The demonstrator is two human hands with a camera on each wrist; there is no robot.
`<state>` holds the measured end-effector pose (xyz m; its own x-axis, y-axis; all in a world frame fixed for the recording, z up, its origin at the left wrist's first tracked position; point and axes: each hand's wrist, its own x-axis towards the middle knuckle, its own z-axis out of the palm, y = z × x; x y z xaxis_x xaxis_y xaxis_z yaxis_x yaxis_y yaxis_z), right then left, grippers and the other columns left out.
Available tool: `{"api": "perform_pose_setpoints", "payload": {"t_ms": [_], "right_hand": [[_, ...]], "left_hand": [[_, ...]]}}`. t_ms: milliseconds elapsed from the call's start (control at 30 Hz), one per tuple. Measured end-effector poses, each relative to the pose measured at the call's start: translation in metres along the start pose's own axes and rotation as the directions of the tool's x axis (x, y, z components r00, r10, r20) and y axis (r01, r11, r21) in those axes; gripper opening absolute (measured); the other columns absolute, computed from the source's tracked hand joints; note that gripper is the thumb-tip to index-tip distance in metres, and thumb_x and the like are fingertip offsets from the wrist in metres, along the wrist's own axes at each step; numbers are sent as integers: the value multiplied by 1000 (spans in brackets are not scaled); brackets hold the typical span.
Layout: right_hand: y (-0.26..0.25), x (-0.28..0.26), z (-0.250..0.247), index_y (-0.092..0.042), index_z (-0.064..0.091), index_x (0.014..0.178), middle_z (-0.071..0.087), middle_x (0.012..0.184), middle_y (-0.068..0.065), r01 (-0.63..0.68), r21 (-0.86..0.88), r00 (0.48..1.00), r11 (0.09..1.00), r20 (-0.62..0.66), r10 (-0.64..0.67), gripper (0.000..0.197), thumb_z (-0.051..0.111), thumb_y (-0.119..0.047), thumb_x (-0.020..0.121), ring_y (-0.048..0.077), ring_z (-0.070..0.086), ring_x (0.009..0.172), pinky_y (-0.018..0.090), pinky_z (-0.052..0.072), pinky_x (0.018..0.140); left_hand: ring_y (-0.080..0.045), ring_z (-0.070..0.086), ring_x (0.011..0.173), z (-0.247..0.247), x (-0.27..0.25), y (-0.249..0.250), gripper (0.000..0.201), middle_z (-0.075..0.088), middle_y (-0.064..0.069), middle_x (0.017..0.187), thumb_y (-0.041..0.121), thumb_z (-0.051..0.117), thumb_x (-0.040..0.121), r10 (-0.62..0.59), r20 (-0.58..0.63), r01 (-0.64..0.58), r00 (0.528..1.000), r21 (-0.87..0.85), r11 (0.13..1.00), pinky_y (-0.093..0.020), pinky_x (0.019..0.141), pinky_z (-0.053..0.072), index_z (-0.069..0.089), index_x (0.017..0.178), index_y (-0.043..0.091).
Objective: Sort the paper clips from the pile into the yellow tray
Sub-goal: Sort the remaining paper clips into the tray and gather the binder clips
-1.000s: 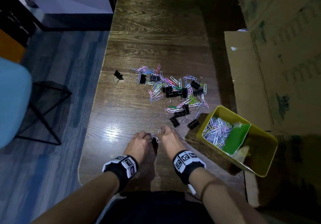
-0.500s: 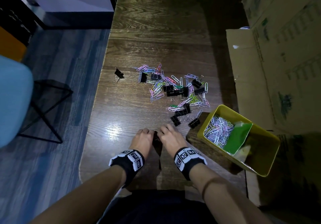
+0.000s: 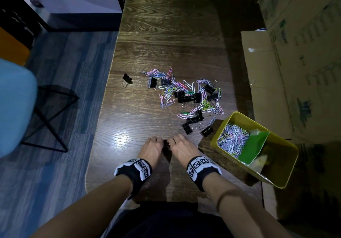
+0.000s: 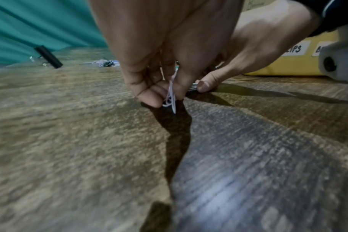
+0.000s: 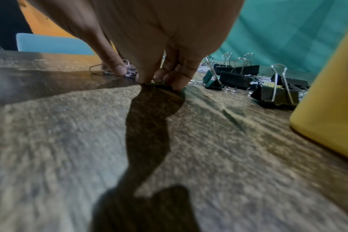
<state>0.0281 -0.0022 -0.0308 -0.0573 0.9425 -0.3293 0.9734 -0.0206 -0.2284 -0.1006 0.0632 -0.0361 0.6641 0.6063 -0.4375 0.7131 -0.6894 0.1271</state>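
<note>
Near the lower centre of the head view we log both hands side by side on the wooden table (image 3: 166, 34), knuckles up and fingertips nearly meeting. Our left hand (image 3: 151, 148) has its fingers curled tight; the left wrist view shows thumb and fingers pinching a small bunch of pale paper clips (image 4: 171, 97), their ends pointing down just above the wood. Our right hand (image 3: 182, 150) is also curled, fingertips pressed down on the table onto something small and partly green (image 5: 159, 84); what it is, and whether it is actually gripped, we cannot tell. Above the hands, in the middle of the head view, lies the pile (image 3: 186, 97): coloured paper clips mixed with black binder clips. Two binder clips (image 3: 207, 130) sit apart at its lower edge, just left of the tray. One stray binder clip (image 3: 127, 79) lies well apart at centre left. At lower right stands the yellow tray (image 3: 287, 165), touching neither hand; its left compartment holds a heap of sorted clips (image 3: 231, 138), bounded by a green divider (image 3: 252, 147). Cardboard boxes (image 3: 304, 62) fill the right side; a blue chair (image 3: 14, 106) sits at the left edge.
</note>
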Motion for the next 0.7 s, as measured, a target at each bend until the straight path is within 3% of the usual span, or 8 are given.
{"api": "perform_pose_setpoints", "payload": {"t_ms": [67,100,200,300,400,467,600,700], "right_hand": [[0,0,1,-14,66,79,64,74,3,7,-24,1000,1000,14,-7,7,66,-15,72,22,64,77,30,56,59],[0,-1,2,-13,66,77,64,73,3,8,-38,999,999,43,-6,6,61,-14,73,22,63,75,30,55,58],[-2,0,6,-10,67,78,63,74,6,-21,-61,997,998,70,26,37,30,-13,74,25,61,75,34,55,57],[-6,2,1,0,62,100,61,97,17,17,-30,995,999,103,-14,52,15,-8,79,34,57,95,44,53,78],[-3,3,-3,2,49,120,49,123,20,22,23,994,999,105,-24,33,29,-4,94,36,44,116,45,41,98],[1,4,-7,-2,51,118,50,122,16,-22,193,997,981,73,8,25,38,-11,98,32,45,116,38,37,99],[12,-6,-14,-11,63,105,64,106,7,-154,651,978,743,-7,209,15,55,-19,95,21,58,97,23,38,80],[23,-20,-15,-19,65,110,70,99,2,-228,806,947,546,54,316,19,61,-19,92,13,64,88,22,48,81]], "left_hand": [[-25,47,109,2,-2,-2,38,54,-10,116,-1,44,84,34,-13,-34,999,-1,999,-28,97,30,46,122,5],[-25,47,110,4,-2,-3,41,54,-10,117,-2,44,84,50,-17,-50,999,-4,999,-29,98,30,46,123,5],[-26,46,110,5,-1,-2,41,54,-10,116,-1,46,82,60,-13,-60,998,-20,998,-30,98,30,48,122,6],[-27,50,102,5,-4,-1,37,55,-11,110,-4,48,79,43,-54,-46,998,-54,998,-31,94,35,51,115,5],[-25,54,94,7,-8,-1,30,59,-8,100,-2,53,77,67,-56,-68,996,-22,997,-31,89,41,57,105,6],[-25,55,94,9,-9,-4,24,59,-9,99,0,52,80,88,-66,-91,994,-45,995,-31,89,40,56,103,7],[-19,58,81,-3,-11,-8,13,61,-4,88,5,60,82,6,-145,-54,989,-324,944,-24,75,42,60,94,11],[-10,56,70,-9,-8,-18,10,62,6,81,10,57,88,-143,-29,86,989,-679,729,-16,63,43,59,88,20]]}}
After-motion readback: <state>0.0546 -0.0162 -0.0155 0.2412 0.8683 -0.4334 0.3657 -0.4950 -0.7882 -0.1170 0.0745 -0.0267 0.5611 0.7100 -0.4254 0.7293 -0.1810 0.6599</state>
